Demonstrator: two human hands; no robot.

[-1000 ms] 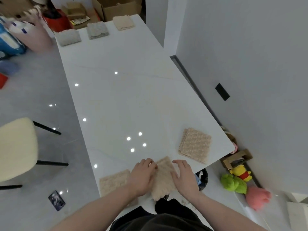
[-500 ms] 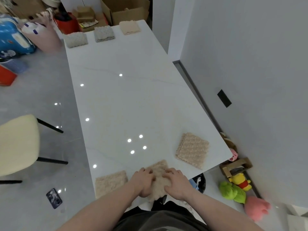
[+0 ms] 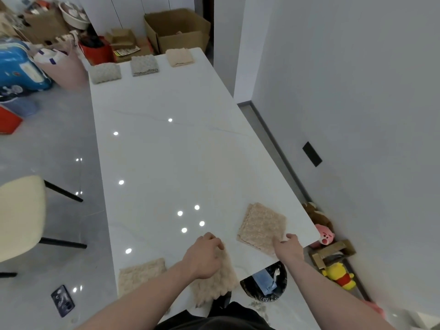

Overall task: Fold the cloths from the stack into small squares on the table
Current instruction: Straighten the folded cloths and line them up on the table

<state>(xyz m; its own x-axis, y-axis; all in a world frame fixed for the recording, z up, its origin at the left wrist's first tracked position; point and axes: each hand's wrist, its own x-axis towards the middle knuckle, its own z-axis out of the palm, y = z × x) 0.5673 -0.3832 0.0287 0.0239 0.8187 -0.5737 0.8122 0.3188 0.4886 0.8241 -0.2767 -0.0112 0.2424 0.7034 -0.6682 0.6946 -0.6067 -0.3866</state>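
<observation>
On the white table (image 3: 166, 151), a stack of beige fluffy cloths (image 3: 259, 222) lies near the right edge. My right hand (image 3: 289, 246) reaches to the stack's near corner, thumb on top and fingers at the edge, pinching it. My left hand (image 3: 204, 256) holds a folded beige cloth (image 3: 219, 284) with curled fingers at the table's near edge; part of that cloth hangs over the edge. A folded beige square (image 3: 140, 273) lies to its left. Three folded squares sit at the far end: two grey (image 3: 106, 73) (image 3: 144, 65) and one beige (image 3: 179, 57).
A cream chair (image 3: 19, 217) stands left of the table, with a phone (image 3: 63, 300) on the floor near it. A dark bin (image 3: 264, 282) sits under the near right corner. Plush toys (image 3: 338, 275) line the right wall. Cardboard boxes (image 3: 176, 29) stand beyond the far end.
My right hand left the cloth in front of me and moved right to the stack's near corner. My left hand stays on the folded cloth.
</observation>
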